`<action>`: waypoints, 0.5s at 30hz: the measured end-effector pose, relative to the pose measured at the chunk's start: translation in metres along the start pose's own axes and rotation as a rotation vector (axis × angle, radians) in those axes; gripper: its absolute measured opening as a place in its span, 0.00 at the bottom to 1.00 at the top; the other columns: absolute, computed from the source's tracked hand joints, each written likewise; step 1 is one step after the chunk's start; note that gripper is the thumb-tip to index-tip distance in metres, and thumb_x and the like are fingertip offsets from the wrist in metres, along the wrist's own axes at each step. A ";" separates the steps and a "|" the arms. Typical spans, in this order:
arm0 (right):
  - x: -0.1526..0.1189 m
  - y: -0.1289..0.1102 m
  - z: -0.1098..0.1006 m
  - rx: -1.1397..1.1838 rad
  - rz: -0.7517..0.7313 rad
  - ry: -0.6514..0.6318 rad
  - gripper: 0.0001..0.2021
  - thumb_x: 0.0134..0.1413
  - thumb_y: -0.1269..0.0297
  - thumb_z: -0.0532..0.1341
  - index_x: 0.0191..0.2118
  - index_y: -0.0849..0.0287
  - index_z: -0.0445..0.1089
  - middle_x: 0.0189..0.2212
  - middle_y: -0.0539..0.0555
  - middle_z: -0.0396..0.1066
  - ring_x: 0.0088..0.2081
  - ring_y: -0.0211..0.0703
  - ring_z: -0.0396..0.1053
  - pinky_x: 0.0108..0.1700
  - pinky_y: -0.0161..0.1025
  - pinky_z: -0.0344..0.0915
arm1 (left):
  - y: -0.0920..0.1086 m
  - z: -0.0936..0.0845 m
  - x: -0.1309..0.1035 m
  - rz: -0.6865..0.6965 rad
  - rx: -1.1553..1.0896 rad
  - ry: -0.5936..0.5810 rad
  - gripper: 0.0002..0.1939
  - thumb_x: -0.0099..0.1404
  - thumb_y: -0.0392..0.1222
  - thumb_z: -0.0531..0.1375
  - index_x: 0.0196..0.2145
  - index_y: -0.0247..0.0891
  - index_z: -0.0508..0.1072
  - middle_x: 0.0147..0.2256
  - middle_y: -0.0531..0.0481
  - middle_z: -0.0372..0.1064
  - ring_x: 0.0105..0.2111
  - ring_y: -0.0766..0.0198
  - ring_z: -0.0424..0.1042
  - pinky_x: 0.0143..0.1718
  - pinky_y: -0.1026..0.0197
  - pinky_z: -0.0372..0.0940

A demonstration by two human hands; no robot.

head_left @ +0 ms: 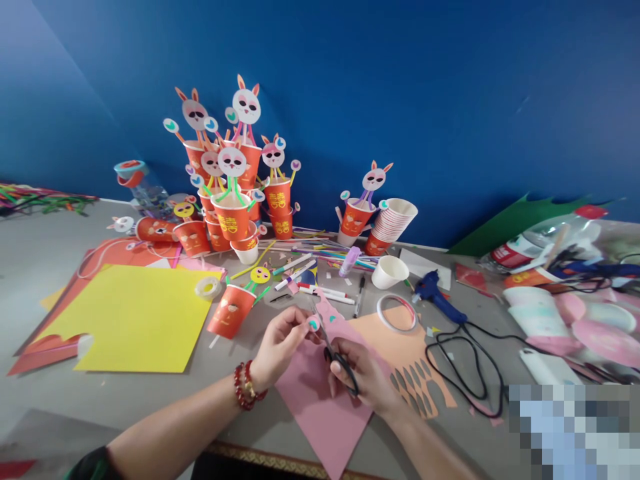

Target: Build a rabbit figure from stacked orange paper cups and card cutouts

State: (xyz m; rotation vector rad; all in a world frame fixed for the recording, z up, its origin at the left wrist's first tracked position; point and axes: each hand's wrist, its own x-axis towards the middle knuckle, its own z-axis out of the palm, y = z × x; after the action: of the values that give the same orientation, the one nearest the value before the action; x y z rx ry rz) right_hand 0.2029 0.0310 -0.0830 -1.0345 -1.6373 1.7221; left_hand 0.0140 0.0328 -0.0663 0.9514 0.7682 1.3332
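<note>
Between the thumb and fingers of my left hand (285, 343) is a small pink paper piece (313, 324) with a teal heart on it. My right hand (363, 373) grips black-handled scissors (344, 371), whose blades point up and left beside the piece. I cannot tell whether the blades touch its edge. Beneath both hands lies a sheet of pink paper (333, 430) with a cut, curved upper edge and another teal heart on it. Red bead bracelets (243, 387) circle my left wrist.
Yellow paper (145, 327) lies left, beside a tape roll (207, 288). Red cups with rabbit figures (233, 213) stand along the blue wall. To the right are a white ring of tape (397, 313), cut orange paper (425, 373), a blue glue gun (440, 298) and its looping cord.
</note>
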 end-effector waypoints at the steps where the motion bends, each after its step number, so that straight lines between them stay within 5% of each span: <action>1: 0.000 0.001 0.000 0.002 -0.002 0.003 0.29 0.49 0.30 0.61 0.27 0.54 0.56 0.16 0.46 0.66 0.17 0.36 0.63 0.21 0.33 0.49 | 0.000 0.000 0.000 0.002 0.002 -0.002 0.13 0.67 0.44 0.63 0.27 0.36 0.68 0.29 0.52 0.72 0.29 0.66 0.73 0.35 0.63 0.67; 15: 0.000 -0.004 0.000 0.029 0.001 -0.018 0.29 0.50 0.31 0.61 0.27 0.55 0.57 0.15 0.47 0.67 0.17 0.35 0.63 0.21 0.33 0.50 | 0.000 0.000 0.001 -0.014 -0.049 -0.008 0.13 0.66 0.45 0.64 0.28 0.36 0.69 0.31 0.50 0.73 0.30 0.66 0.73 0.36 0.62 0.68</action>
State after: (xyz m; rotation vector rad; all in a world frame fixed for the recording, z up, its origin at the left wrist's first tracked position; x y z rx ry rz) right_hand 0.2023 0.0313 -0.0786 -1.0084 -1.6186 1.7556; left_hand 0.0141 0.0342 -0.0666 0.9110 0.7312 1.3297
